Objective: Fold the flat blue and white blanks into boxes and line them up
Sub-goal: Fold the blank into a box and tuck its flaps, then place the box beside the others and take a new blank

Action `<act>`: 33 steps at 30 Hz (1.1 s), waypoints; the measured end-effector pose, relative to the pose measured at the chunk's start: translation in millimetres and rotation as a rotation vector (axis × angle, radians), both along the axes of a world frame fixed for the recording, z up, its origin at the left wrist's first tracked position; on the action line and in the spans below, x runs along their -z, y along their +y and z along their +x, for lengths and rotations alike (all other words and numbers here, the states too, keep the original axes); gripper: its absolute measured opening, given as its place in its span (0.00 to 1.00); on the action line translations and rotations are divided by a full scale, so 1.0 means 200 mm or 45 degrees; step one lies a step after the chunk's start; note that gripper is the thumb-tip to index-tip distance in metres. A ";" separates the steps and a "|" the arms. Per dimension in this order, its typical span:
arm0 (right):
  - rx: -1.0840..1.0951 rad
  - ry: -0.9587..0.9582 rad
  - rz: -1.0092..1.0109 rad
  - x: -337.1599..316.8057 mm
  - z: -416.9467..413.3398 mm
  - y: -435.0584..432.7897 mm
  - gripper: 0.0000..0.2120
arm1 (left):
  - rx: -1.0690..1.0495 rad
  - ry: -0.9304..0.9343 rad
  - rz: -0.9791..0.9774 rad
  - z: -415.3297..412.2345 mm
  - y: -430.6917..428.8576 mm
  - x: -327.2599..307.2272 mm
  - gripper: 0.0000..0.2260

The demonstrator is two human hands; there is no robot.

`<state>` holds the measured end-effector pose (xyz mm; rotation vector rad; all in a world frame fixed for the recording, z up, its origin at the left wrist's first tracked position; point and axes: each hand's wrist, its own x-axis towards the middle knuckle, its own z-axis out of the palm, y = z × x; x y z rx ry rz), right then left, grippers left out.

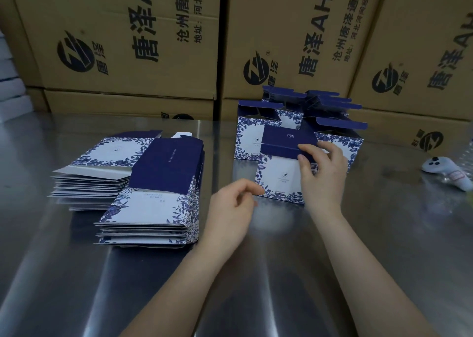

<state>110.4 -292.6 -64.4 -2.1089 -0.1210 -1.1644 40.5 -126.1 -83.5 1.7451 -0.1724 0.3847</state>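
Observation:
A folded blue and white box (280, 175) stands on the steel table, its dark blue lid flap bent over the top. My right hand (322, 173) holds its right side, thumb and fingers curled round the lid's edge. My left hand (230, 208) hovers just left of the box with fingers loosely curled, holding nothing. Behind this box stand several folded boxes (256, 134) with lids open, packed together. Two stacks of flat blanks (153, 203) lie at the left, the nearer one overlapping the farther stack (102, 162).
Large brown cartons (128, 42) form a wall along the table's back edge. A white controller-like device (448, 170) lies at the right. The steel table (76, 272) stretches toward me in front of the stacks.

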 end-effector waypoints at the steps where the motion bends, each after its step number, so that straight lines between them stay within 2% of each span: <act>1: 0.031 -0.005 -0.020 0.00 0.00 -0.01 0.09 | 0.015 0.006 0.019 -0.01 0.00 0.00 0.18; 5: 0.152 -0.032 -0.045 0.01 0.02 -0.04 0.10 | 0.031 0.002 0.084 -0.01 0.00 0.00 0.17; 8: 0.205 -0.035 0.032 0.00 0.02 -0.07 0.10 | 0.038 0.026 0.099 -0.01 0.00 0.00 0.16; 17: 0.253 -0.104 0.181 0.00 0.03 -0.17 0.10 | 0.065 0.065 0.188 0.00 -0.01 0.02 0.20; 23: 0.296 -0.087 0.158 0.01 0.05 -0.19 0.10 | 0.066 0.036 0.200 0.01 0.00 0.04 0.20; 27: 0.360 -0.040 0.039 0.01 0.05 -0.19 0.14 | 0.061 0.041 0.281 0.02 0.00 0.05 0.20; 30: 0.432 -0.108 -0.086 0.01 0.03 -0.16 0.16 | 0.078 0.039 0.373 0.01 0.01 0.05 0.16; 33: 0.432 -0.137 -0.059 0.01 0.02 -0.14 0.20 | 0.133 0.043 0.516 0.00 0.01 0.04 0.12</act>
